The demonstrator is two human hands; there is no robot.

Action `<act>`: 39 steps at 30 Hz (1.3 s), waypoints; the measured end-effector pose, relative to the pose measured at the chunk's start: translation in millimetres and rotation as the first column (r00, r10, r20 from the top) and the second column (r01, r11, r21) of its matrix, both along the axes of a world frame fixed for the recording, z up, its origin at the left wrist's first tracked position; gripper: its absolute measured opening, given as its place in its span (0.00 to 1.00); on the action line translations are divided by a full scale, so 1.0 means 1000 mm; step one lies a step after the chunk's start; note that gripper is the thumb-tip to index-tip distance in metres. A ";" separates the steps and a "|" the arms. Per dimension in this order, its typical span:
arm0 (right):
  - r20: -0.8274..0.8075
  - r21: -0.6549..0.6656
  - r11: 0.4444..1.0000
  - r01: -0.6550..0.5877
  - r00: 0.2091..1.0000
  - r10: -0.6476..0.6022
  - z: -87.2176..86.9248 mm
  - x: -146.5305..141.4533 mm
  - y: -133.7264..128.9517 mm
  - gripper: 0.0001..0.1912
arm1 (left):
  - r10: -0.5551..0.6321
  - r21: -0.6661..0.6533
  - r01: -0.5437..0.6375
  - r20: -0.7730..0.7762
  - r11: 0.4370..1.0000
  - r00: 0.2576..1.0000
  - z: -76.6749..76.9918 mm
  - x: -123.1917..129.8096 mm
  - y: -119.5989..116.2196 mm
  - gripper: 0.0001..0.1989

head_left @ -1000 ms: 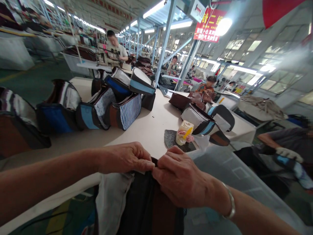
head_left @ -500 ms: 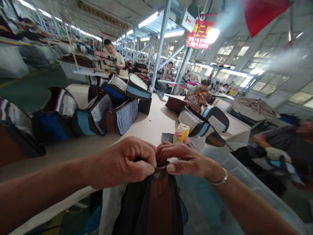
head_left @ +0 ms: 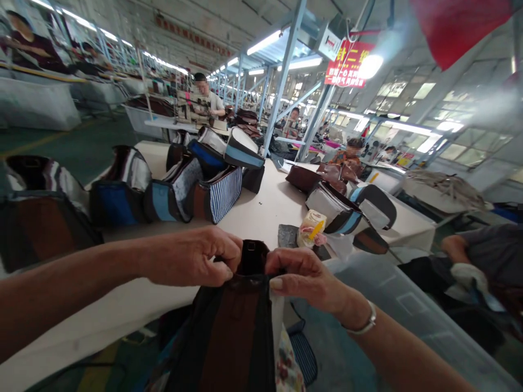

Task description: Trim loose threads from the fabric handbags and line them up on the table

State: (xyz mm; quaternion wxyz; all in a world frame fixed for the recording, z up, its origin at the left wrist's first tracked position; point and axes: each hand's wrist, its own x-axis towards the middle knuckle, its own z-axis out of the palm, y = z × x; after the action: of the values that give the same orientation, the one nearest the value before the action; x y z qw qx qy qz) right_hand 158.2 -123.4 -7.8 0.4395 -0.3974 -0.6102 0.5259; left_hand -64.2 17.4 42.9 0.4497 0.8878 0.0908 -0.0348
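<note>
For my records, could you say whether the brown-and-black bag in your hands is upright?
Upright: the bag hangs from the left hand and right hand.

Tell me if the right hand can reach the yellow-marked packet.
Probably yes: the right hand sits just short of the yellow-marked packet, nothing standing between them, though it is gripping the dark bag and would have to let go.

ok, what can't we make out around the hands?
Head view only:
Left hand: its fingers hide how it grips the brown-and-black bag.
Right hand: its fingers hide the bag's top edge.
Bag's lower end: cut off by the bottom frame edge.
Floral fabric: also cut off there.
Yellow-and-white packet: label too small to read.
</note>
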 end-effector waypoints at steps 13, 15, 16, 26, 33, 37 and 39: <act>0.005 0.087 0.996 0.003 1.000 -0.003 0.003 -0.011 0.003 0.11 | 0.198 -0.058 -0.207 -0.134 0.977 0.971 0.012 0.006 -0.037 0.23; -0.018 0.064 0.998 -0.005 1.000 0.006 0.003 -0.012 0.003 0.10 | 0.236 -0.082 -0.250 -0.152 0.965 0.960 0.008 0.009 -0.042 0.22; -0.032 0.045 0.999 -0.004 0.999 0.006 0.003 -0.013 0.003 0.09 | 0.253 -0.104 -0.271 -0.161 0.957 0.954 0.005 0.010 -0.043 0.20; -0.168 -0.116 0.993 0.027 0.985 -0.046 -0.001 -0.019 0.005 0.05 | 0.293 -0.381 -0.334 -0.163 0.862 0.942 -0.006 0.010 -0.040 0.11; -0.075 -0.038 0.999 0.037 0.996 -0.039 0.005 -0.019 0.002 0.12 | 0.272 -0.330 -0.304 -0.139 0.894 0.952 -0.009 0.009 -0.037 0.11; -0.035 -0.013 0.999 0.039 0.999 -0.039 0.008 -0.020 0.001 0.11 | 0.221 -0.376 -0.248 -0.114 0.893 0.969 -0.008 0.009 -0.036 0.12; -0.026 0.013 0.999 0.039 0.999 -0.038 0.006 -0.018 0.001 0.09 | 0.225 -0.328 -0.254 -0.122 0.910 0.967 -0.010 0.008 -0.035 0.11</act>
State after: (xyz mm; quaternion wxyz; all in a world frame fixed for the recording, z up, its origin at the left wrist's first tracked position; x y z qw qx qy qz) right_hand 140.0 -121.9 -1.6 0.4600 -0.3993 -0.6002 0.5184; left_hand -56.1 -17.7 33.3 0.5934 0.7764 0.2100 -0.0308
